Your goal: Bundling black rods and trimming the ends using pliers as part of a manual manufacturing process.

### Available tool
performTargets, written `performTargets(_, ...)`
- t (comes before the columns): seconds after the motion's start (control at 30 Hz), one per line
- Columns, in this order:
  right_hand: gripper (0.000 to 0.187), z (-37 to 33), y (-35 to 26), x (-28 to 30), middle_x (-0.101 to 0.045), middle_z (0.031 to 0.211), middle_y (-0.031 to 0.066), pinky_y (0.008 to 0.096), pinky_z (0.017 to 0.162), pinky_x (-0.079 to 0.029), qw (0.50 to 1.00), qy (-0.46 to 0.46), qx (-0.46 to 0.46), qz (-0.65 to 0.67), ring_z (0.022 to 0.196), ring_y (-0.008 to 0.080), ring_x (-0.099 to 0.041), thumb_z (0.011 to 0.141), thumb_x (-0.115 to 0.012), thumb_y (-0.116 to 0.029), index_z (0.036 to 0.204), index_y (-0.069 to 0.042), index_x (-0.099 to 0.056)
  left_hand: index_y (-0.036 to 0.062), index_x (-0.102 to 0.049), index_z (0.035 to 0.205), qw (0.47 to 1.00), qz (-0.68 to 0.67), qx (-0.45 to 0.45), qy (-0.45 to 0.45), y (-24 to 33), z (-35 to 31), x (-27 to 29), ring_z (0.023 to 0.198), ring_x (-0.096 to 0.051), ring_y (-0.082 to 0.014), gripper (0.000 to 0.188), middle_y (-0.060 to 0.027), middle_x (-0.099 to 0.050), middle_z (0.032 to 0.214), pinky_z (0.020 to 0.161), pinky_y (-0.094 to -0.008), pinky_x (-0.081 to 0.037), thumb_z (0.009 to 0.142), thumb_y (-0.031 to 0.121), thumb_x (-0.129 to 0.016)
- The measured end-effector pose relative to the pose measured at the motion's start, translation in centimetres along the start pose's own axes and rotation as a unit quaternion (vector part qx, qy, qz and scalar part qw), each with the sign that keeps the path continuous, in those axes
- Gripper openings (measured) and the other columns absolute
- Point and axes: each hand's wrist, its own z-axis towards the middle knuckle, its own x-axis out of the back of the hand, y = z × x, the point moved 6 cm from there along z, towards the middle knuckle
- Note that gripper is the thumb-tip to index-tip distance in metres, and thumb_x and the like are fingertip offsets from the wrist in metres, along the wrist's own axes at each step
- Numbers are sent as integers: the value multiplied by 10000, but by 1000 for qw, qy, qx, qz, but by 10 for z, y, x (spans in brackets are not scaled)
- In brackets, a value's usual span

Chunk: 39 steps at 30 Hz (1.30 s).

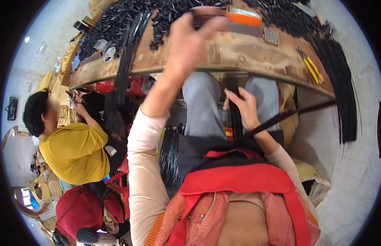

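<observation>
My right hand (244, 107) is closed around a flat bundle of long black strips (235, 117), held upright between my knees just below the table edge. My left hand (188, 39) is raised over the table, beside the heap of short black pieces (159, 20) and left of an orange box (244, 16) with something silvery in it. Motion smears its fingers, and whether the dark patch among them is a held piece or the heap behind cannot be made out. A long dark band (276, 119) slants past my right wrist toward the table's right end.
The wooden table (239, 59) curves across in front of me. On it lie yellow-handled pliers (309, 65) and a small squarish metallic thing (271, 36). Long black strips hang off its right end (342, 90) and left part (127, 57). A person in yellow (75, 151) sits at left.
</observation>
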Motion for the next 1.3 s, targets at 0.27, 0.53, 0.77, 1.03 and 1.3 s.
performTargets(0.27,237,-2,9,-4,-630,748,59,261,645,-513,999,-14,8,42,669,133,-617,929,-649,-173,1031,41,-634,5,-625,992,930,-193,263,171,-148,-114,1,698,-569,-95,155,-43,-652,847,623,-233,-437,961,156,-600)
performTargets(0.53,237,1,10,-5,-633,827,54,282,684,-556,999,-16,1,43,731,132,-639,928,-654,-164,1048,40,-634,15,-597,1022,918,-201,239,243,-156,-114,-22,734,-563,-97,173,-44,-644,893,664,-238,-449,965,179,-604)
performTargets(0.77,211,3,14,-1,-632,844,53,288,690,-565,998,-2,-22,53,746,139,-650,925,-653,-137,1040,39,-633,-7,-624,1048,871,-308,345,166,-160,-124,-17,778,-622,-129,191,-49,-647,905,670,-256,-513,944,153,-633)
performTargets(1.03,195,0,15,-1,-640,825,67,275,674,-563,999,5,-33,37,722,140,-655,922,-655,-134,1022,32,-632,6,-642,1039,839,-365,375,149,-161,-143,-16,824,-675,-182,203,-72,-665,944,740,-296,-582,905,152,-685)
performTargets(1.3,186,0,15,2,-649,805,71,268,674,-557,998,4,-39,43,718,139,-660,919,-663,-139,1006,22,-632,21,-662,1049,845,-354,376,135,-160,-142,-20,874,-682,-187,202,-91,-686,978,781,-307,-579,912,168,-678)
